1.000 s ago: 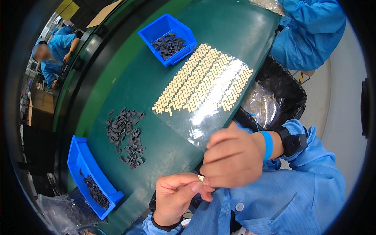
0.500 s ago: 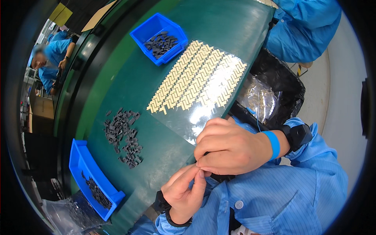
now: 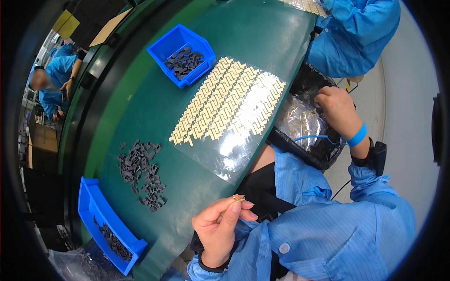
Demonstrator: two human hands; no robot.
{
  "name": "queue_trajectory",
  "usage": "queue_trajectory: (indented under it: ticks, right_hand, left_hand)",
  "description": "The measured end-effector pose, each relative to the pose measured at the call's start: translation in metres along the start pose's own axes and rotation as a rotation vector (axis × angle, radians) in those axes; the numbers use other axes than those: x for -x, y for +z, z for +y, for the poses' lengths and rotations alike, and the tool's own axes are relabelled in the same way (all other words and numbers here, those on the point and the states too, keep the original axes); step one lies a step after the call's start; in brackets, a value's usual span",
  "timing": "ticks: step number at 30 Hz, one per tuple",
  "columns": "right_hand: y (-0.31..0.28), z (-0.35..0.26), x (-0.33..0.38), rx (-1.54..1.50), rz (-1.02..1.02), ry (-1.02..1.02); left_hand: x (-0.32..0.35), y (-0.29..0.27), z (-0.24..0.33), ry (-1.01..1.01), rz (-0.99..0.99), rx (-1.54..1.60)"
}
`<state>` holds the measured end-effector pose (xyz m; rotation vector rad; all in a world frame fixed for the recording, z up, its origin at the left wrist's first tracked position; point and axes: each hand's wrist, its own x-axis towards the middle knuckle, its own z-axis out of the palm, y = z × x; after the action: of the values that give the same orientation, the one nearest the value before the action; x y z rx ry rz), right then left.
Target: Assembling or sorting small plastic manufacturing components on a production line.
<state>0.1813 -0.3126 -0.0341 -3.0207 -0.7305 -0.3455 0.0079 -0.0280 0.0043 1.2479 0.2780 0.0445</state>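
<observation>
Near the table's front edge, my left hand (image 3: 218, 229) pinches a small tan, metallic-looking piece (image 3: 238, 198) between thumb and fingertips. My right hand (image 3: 340, 112), with a blue band at the wrist, is over a bin lined with a black bag (image 3: 307, 77). Its fingers are curled together, and what they hold, if anything, is hidden. Inside the bin lies crumpled clear plastic (image 3: 300, 119). On the table, a clear sheet (image 3: 213, 159) carries rows of pale yellow L-shaped pieces (image 3: 218, 105). The sheet's nearer part bears no pieces.
Loose dark grey parts (image 3: 140, 164) lie heaped on the green table (image 3: 243, 37). A blue tray (image 3: 161, 47) with more dark parts stands at the far side; another blue tray (image 3: 86, 201) stands left. Someone in blue (image 3: 356, 37) sits beyond the bin, another person (image 3: 61, 77) far left.
My right hand has left my left hand and moved up and right to the bin. The tan piece now shows in my left fingertips. The view has shifted slightly.
</observation>
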Motion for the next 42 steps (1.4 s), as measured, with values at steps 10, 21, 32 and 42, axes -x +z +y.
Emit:
queue_trajectory:
  ticks: [10,21,32,42]
  right_hand:
    - [-0.031,-0.163,0.0,-1.491,0.109,-0.373]
    - [-0.021,-0.171,-0.003,-1.48,0.217,-0.408]
    - [-0.018,-0.171,-0.006,-1.437,0.107,-0.451]
    - [-0.022,-0.17,-0.006,-1.511,0.049,-0.381]
  left_hand:
    - [0.003,0.009,-0.006,0.133,0.106,0.073]
    - [0.007,0.007,-0.007,0.211,0.139,-0.115]
    - [0.003,-0.002,-0.006,0.323,0.169,-0.24]
    - [-0.003,0.003,-0.012,0.348,0.32,-0.143]
